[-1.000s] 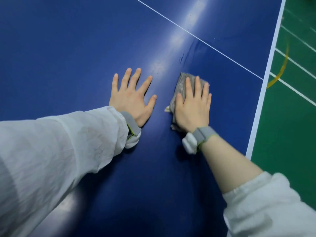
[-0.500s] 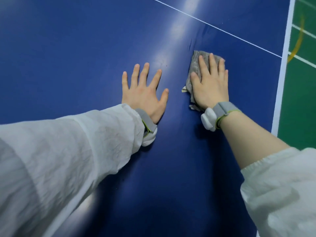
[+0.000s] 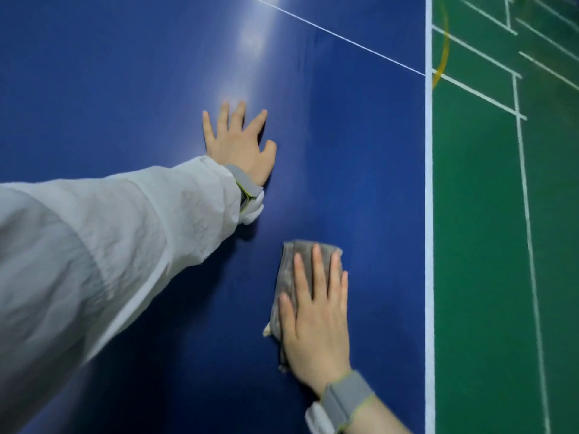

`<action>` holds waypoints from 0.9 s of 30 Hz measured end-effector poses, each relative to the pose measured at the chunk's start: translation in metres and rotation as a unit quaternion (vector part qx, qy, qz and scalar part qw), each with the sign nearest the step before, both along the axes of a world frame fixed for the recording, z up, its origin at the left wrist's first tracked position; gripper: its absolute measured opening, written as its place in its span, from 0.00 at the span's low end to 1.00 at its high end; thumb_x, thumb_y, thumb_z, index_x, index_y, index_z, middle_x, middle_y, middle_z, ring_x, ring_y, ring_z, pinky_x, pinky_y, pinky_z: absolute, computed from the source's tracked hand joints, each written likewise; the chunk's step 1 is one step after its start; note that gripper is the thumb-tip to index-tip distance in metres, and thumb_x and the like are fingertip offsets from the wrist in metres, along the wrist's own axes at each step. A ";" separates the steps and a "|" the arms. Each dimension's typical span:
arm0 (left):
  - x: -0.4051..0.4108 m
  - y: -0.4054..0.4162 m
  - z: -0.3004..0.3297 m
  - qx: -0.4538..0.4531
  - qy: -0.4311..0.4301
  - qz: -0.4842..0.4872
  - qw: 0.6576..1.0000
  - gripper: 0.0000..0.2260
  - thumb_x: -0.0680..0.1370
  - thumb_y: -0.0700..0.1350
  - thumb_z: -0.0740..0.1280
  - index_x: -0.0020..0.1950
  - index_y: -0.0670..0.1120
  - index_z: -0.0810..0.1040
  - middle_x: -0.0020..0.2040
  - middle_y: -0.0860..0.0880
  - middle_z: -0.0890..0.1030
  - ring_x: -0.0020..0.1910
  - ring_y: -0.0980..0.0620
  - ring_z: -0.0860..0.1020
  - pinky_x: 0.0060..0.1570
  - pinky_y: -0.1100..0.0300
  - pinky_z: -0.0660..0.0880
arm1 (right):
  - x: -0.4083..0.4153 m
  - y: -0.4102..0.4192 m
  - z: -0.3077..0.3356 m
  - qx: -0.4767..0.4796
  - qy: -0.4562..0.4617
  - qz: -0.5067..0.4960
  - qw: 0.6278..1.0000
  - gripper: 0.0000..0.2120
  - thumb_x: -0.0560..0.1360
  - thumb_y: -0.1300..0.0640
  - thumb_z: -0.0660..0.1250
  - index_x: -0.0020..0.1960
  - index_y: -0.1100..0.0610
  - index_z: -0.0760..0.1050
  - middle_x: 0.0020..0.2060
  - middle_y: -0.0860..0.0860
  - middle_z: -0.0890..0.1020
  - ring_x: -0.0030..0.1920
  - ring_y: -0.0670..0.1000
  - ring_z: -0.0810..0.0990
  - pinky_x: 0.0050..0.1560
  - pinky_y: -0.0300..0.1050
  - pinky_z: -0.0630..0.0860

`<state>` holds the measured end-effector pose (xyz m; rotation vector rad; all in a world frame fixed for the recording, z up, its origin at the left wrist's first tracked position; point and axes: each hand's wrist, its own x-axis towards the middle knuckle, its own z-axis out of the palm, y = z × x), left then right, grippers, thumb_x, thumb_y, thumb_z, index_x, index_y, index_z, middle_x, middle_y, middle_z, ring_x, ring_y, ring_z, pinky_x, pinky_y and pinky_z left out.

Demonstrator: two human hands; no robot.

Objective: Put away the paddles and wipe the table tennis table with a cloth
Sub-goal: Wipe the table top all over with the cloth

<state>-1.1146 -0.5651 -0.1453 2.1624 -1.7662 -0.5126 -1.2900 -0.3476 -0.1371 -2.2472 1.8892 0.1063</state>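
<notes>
In the head view, the smooth, glossy blue table tennis table [image 3: 125, 73] fills most of the frame, with soft light patches shining near the top centre and a thin white line [image 3: 344, 39] running diagonally across the upper right. A broader white stripe [image 3: 429, 214] marks the table's right edge. Beyond it, at the right of the frame, lies a matte green floor [image 3: 485, 277] crossed by white court lines and a curved yellow arc near the top. The left hand [image 3: 241, 145] lies flat on the blue surface in the upper middle, fingers straight and spread wide, holding nothing; its arm is covered by a crinkled white sleeve [image 3: 109, 245] ending at a grey wristband. The right hand [image 3: 316, 321], in the lower middle, presses palm-down with straight, close-set fingers on a folded grey cloth [image 3: 291, 264], whose soft, slightly rumpled fabric shows above the fingertips and along the hand's left side. A grey wristband [image 3: 344, 399] with a thin green edge wraps the right wrist.
</notes>
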 end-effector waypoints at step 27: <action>-0.008 0.089 -0.018 0.008 -0.120 -0.006 0.993 0.29 0.80 0.68 0.46 0.79 0.59 0.55 0.81 0.49 0.52 0.80 0.46 0.46 0.76 0.42 0.41 | -0.094 -0.243 -0.008 -0.029 -0.042 -0.186 0.981 0.27 0.82 0.45 0.48 0.80 0.47 0.50 0.80 0.49 0.48 0.79 0.57 0.42 0.78 0.58 0.41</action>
